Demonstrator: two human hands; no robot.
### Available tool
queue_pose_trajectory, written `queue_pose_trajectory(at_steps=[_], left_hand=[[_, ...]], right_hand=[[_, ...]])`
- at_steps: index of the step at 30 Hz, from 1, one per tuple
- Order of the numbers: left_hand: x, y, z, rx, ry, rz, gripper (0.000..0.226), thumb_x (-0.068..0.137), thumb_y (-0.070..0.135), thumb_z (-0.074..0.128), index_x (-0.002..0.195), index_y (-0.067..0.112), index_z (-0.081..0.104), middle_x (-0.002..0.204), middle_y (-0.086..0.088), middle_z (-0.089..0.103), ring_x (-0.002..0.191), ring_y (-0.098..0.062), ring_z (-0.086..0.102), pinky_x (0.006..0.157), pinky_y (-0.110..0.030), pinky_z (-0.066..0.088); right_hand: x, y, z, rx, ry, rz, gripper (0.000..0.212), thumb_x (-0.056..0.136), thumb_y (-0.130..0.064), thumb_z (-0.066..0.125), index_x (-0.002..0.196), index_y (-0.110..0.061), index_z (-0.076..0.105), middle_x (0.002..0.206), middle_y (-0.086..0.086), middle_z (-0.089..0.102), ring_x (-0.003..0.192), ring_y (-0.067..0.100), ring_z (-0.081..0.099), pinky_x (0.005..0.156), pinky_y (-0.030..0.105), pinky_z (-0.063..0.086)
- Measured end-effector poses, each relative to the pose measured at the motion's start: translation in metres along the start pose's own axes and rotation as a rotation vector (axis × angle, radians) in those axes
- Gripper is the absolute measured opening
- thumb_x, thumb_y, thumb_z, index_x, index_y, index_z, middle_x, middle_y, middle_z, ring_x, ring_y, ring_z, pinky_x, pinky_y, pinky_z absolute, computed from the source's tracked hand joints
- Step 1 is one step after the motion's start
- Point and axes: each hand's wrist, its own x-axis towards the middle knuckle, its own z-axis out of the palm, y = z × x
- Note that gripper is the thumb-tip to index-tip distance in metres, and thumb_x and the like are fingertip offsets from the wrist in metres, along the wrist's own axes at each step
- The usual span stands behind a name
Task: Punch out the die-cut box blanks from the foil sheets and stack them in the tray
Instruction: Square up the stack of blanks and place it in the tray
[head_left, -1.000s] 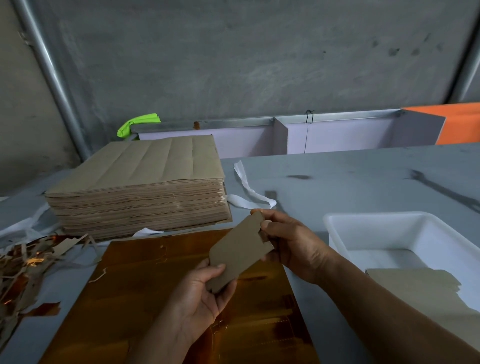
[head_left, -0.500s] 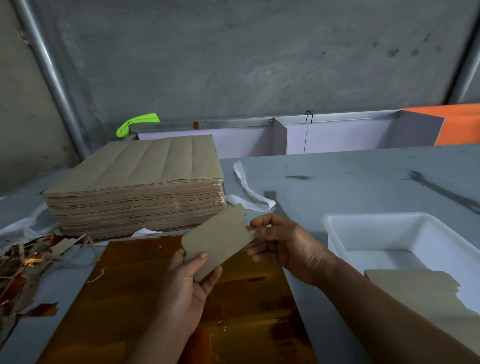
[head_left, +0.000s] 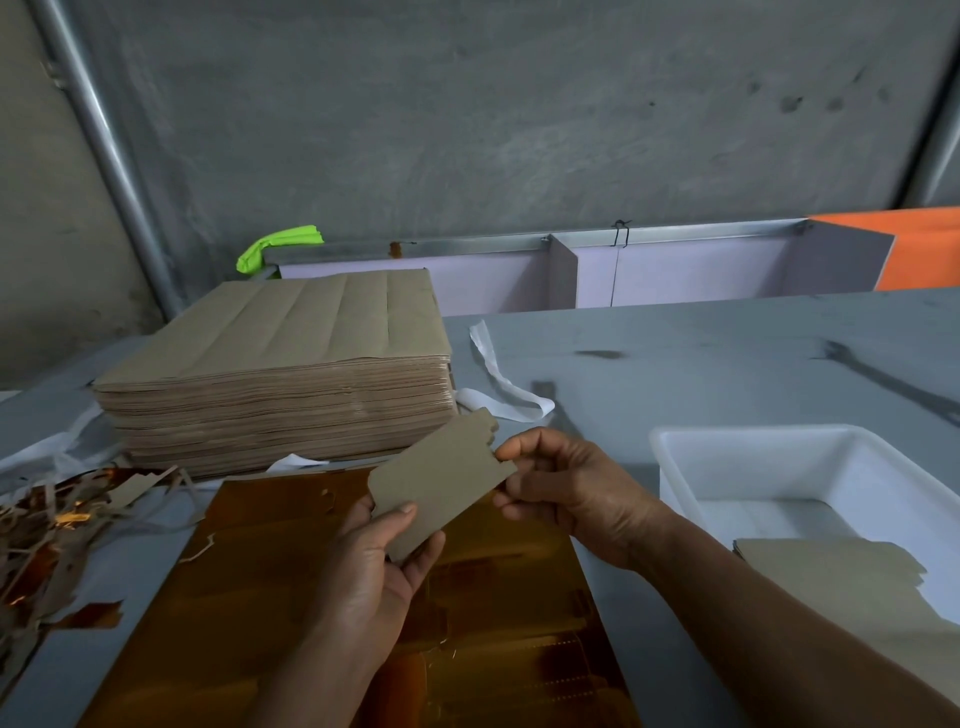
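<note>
Card blank (head_left: 441, 488), thin, light, fairly stiff yet easily creased, held over foil sheet (head_left: 270, 597), left of tray (head_left: 753, 431). Pinched at near end by left hand (head_left: 371, 566), thumb on top; far-right edge seemingly nipped by right hand (head_left: 571, 493). Best carried flat by both ends.

Over the last second the brown die-cut cardboard box blank (head_left: 441, 483) has shifted towards the left edge of the worktop and a little towards its far edge. It has moved off the right part of the shiny gold foil sheet (head_left: 291, 597) and closer to the tall stack of brown card sheets (head_left: 270, 374). The left hand (head_left: 374, 566) has carried it there. The right hand (head_left: 571, 499) has slid its grip off the tabbed end, which now stands free, and pinches only the blank's right corner.
</note>
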Motion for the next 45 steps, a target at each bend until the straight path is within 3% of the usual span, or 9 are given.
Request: queue_pose_trajectory(at_steps=[8,13,17,25,29,34,39,45], left_hand=[[0.0,0.0,0.0,0.006,-0.004,0.002,0.028,0.09,-0.001,0.058,0.113,0.015,0.063,0.115,-0.015,0.063,0.098,-0.026,0.064,0.051,-0.024,0.056],[0.002,0.001,0.001,0.01,-0.01,-0.002,0.028,0.09,-0.001,0.059,0.113,0.014,0.063,0.116,-0.016,0.063,0.097,-0.026,0.064,0.051,-0.023,0.056],[0.001,-0.001,0.0,0.015,-0.011,-0.003,0.027,0.09,-0.001,0.059,0.111,0.015,0.064,0.116,-0.016,0.063,0.097,-0.026,0.064,0.051,-0.024,0.056],[0.002,0.001,-0.004,0.069,-0.041,0.057,0.029,0.089,-0.001,0.059,0.111,0.018,0.064,0.116,-0.014,0.063,0.098,-0.026,0.065,0.053,-0.024,0.056],[0.003,0.003,-0.008,0.169,-0.09,0.132,0.033,0.088,0.001,0.061,0.114,0.021,0.062,0.117,-0.012,0.063,0.101,-0.027,0.065,0.056,-0.026,0.057],[-0.002,0.005,-0.011,0.307,-0.164,0.2,0.039,0.084,0.005,0.066,0.117,0.025,0.062,0.116,-0.01,0.064,0.097,-0.026,0.069,0.06,-0.028,0.056],[-0.008,0.003,-0.008,0.463,-0.184,0.248,0.035,0.09,0.003,0.063,0.117,0.026,0.061,0.116,-0.01,0.063,0.1,-0.027,0.068,0.062,-0.029,0.057],[-0.018,0.009,0.0,0.655,-0.199,0.311,0.035,0.092,0.005,0.062,0.119,0.027,0.056,0.111,-0.005,0.062,0.087,-0.016,0.071,0.061,-0.026,0.058]], right_hand=[[-0.001,0.0,0.0,0.014,-0.017,-0.006,0.021,0.085,0.011,0.064,0.097,-0.006,0.068,0.088,0.019,0.072,0.081,0.024,0.073,0.068,0.027,0.06],[-0.001,0.0,0.001,0.04,-0.032,-0.019,0.017,0.072,-0.004,0.075,0.087,-0.012,0.072,0.089,0.02,0.072,0.08,0.025,0.073,0.067,0.027,0.06],[0.0,0.001,0.001,0.046,-0.032,-0.021,0.014,0.072,-0.005,0.076,0.083,-0.012,0.073,0.088,0.021,0.072,0.081,0.025,0.073,0.067,0.027,0.06],[0.0,0.001,-0.001,0.03,-0.053,0.014,0.023,0.073,-0.002,0.076,0.094,-0.005,0.066,0.091,0.022,0.071,0.083,0.026,0.073,0.069,0.028,0.061],[-0.001,-0.001,0.0,-0.031,-0.03,0.048,0.027,0.077,-0.017,0.078,0.097,-0.01,0.06,0.085,0.014,0.07,0.077,0.025,0.071,0.067,0.03,0.06],[-0.001,0.0,0.002,-0.112,0.045,0.021,0.029,0.076,-0.037,0.071,0.097,-0.017,0.066,0.077,-0.003,0.059,0.071,0.01,0.06,0.062,0.025,0.052],[0.001,-0.003,0.002,-0.197,0.102,0.009,0.038,0.077,-0.039,0.069,0.103,-0.011,0.071,0.084,-0.002,0.068,0.076,0.01,0.064,0.063,0.022,0.051],[0.0,-0.011,0.004,-0.304,0.186,-0.005,0.014,0.079,-0.03,0.073,0.091,-0.021,0.073,0.087,-0.004,0.07,0.08,0.011,0.065,0.066,0.025,0.052]])
